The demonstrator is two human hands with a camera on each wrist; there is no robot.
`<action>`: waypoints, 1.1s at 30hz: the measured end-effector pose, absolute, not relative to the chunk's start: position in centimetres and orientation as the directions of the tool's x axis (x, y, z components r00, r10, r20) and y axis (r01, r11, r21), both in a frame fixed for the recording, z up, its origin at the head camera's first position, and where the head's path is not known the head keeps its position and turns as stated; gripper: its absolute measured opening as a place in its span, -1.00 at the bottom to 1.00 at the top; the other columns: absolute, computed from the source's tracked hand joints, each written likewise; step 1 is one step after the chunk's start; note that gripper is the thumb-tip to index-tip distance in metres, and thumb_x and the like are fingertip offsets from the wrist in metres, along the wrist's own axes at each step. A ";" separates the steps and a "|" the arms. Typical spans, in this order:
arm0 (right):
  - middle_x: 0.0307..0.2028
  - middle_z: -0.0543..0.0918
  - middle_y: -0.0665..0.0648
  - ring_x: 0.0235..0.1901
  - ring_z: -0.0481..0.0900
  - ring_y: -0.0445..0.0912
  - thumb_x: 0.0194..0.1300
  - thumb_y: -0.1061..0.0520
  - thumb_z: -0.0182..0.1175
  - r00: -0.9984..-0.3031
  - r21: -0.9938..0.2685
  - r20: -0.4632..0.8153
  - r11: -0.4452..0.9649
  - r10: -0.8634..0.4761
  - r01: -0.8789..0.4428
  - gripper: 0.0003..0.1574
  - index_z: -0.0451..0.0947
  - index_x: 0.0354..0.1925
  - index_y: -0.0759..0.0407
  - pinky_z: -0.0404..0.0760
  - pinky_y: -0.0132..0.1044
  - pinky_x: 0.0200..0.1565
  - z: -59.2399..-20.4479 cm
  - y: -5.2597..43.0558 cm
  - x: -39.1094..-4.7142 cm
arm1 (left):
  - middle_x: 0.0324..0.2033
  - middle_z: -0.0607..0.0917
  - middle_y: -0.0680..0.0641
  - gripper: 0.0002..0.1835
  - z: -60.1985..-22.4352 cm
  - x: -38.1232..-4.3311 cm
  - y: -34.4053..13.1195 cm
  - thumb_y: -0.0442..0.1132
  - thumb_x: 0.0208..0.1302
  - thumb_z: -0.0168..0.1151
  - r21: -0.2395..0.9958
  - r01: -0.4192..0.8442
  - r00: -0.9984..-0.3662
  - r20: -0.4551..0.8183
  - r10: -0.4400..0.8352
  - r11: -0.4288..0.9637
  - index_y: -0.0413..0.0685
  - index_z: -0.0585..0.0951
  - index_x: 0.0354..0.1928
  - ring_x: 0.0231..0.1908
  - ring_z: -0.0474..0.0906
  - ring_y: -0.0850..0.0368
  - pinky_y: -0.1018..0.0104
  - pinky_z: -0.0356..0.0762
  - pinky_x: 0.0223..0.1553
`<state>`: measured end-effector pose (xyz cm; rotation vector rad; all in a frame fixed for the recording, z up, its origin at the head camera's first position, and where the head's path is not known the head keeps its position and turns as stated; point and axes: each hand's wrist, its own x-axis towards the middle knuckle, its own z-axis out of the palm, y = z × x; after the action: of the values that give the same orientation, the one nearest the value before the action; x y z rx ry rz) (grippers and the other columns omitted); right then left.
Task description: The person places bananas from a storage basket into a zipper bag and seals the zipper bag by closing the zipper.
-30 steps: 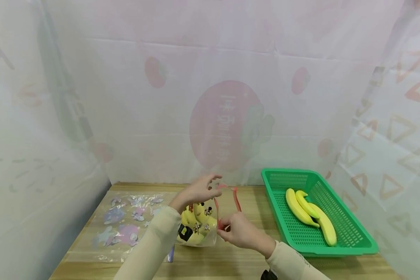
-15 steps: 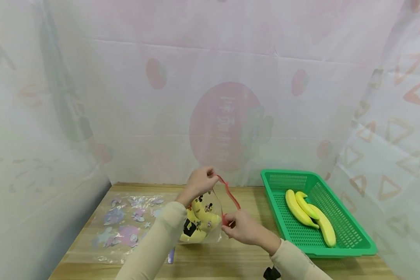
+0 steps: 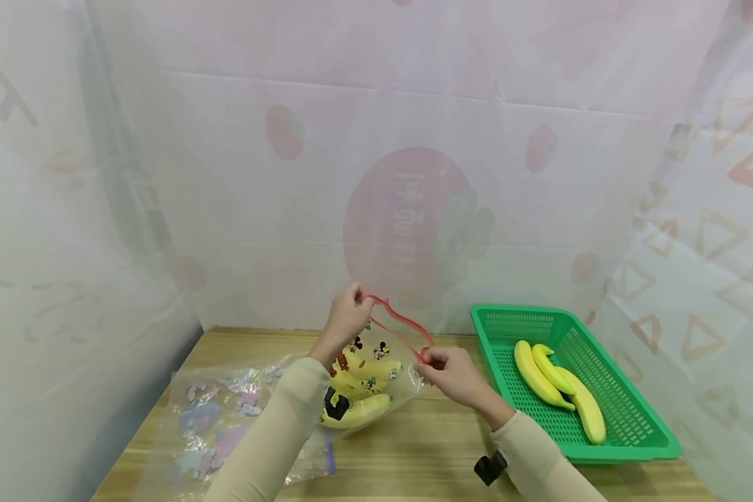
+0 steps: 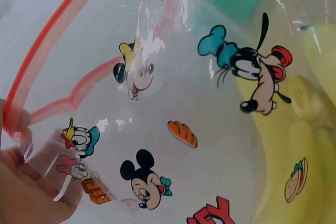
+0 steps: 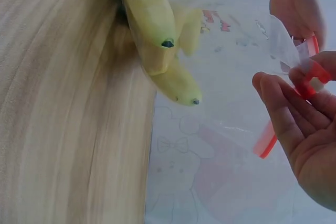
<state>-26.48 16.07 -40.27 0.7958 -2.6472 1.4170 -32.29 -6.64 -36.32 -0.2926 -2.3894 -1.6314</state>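
Observation:
A clear zip bag (image 3: 408,382) with cartoon prints and a red zip edge holds several yellow bananas (image 3: 359,413). My left hand (image 3: 345,317) pinches the left end of the red edge, raised above the table. With thumb and fingers, my right hand (image 3: 454,373) pinches the right end, lower down. Between the hands the bag's mouth gapes, its two red strips apart. The bag slants down to the left under my left forearm. In the right wrist view, banana tips (image 5: 168,43) show through the plastic near the wooden table (image 5: 68,108).
A green basket (image 3: 508,418) with three bananas (image 3: 533,376) stands on the right of the table. Flat on the left lies another clear bag (image 3: 226,390) with pastel prints, partly under my left forearm. A fabric curtain (image 3: 257,209) hangs behind and at both sides.
My left hand, spread at the bag's mouth before, now pinches its red edge and has moved up and left. My right hand has risen slightly. The banana bag is tilted; the flat bag has shifted.

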 end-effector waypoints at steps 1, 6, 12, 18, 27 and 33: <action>-0.54 0.60 0.05 -0.53 0.56 -0.07 0.30 0.15 0.20 -0.868 -0.771 0.262 0.450 -0.421 -0.451 -0.84 0.60 -0.40 0.18 0.56 -0.29 -0.50 -40.2 16.0 -26.5 | -0.58 0.31 -0.01 -0.84 -36.3 -32.3 -6.6 -0.24 0.35 -0.04 0.886 0.299 -0.951 0.308 0.032 0.354 -0.07 0.29 -0.40 -0.64 0.20 0.17 0.39 0.19 -0.65; -0.46 0.66 0.05 -0.45 0.62 -0.04 0.32 0.16 0.19 -0.851 -0.798 0.246 0.402 -0.464 -0.450 -0.85 0.62 -0.37 0.19 0.61 -0.20 -0.43 -39.6 15.7 -26.1 | -0.57 0.31 -0.02 -0.84 -35.7 -32.2 -6.2 -0.19 0.37 -0.03 0.857 0.373 -0.919 0.393 0.016 0.355 -0.06 0.30 -0.37 -0.61 0.19 0.16 0.38 0.17 -0.63; -0.38 0.66 0.26 -0.38 0.65 0.09 0.34 0.28 0.13 -0.831 -0.851 0.279 0.277 -0.482 -0.446 -0.85 0.57 -0.33 0.37 0.65 -0.12 -0.36 -38.4 15.9 -26.1 | -0.50 0.35 -0.05 -0.83 -34.4 -31.6 -5.6 -0.20 0.36 -0.04 0.858 0.411 -0.895 0.443 -0.040 0.308 -0.07 0.27 -0.38 -0.54 0.24 0.16 0.36 0.24 -0.57; -0.35 0.66 0.33 -0.37 0.67 0.10 0.37 0.28 0.07 -0.860 -0.863 0.321 0.252 -0.397 -0.439 -0.80 0.47 -0.39 0.40 0.66 -0.15 -0.33 -37.3 17.1 -27.3 | -0.65 0.24 -0.02 -0.80 -32.7 -30.6 -5.6 -0.23 0.36 -0.07 0.852 0.432 -0.881 0.468 -0.062 0.295 -0.07 0.23 -0.43 -0.71 0.15 0.17 0.39 0.13 -0.73; -0.41 0.64 0.12 -0.41 0.64 -0.01 0.40 0.13 0.08 -0.913 -0.821 0.323 0.406 -0.251 -0.402 -0.81 0.56 -0.25 0.22 0.60 -0.27 -0.40 -36.7 18.0 -29.4 | -0.12 0.62 -0.13 -0.71 -33.1 -31.0 -7.5 -0.32 0.23 -0.07 0.911 0.356 -0.928 0.370 -0.033 0.209 -0.07 0.22 -0.65 -0.59 0.21 0.17 0.36 0.20 -0.58; -0.40 0.62 0.07 -0.49 0.54 -0.04 0.40 0.09 0.08 -0.921 -0.787 0.310 0.481 -0.235 -0.387 -0.78 0.57 -0.20 0.20 0.44 -0.25 -0.53 -37.0 17.6 -30.3 | 0.03 0.57 -0.19 -0.74 -34.3 -31.3 -8.3 -0.23 0.32 -0.07 0.971 0.231 -0.971 0.226 0.077 0.057 -0.09 0.43 -0.54 -0.05 0.40 0.02 0.01 0.31 0.01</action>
<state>-30.33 17.59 -37.02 0.5425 -2.5625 1.4236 -31.32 -8.30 -34.34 -0.3218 -2.1979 -2.0578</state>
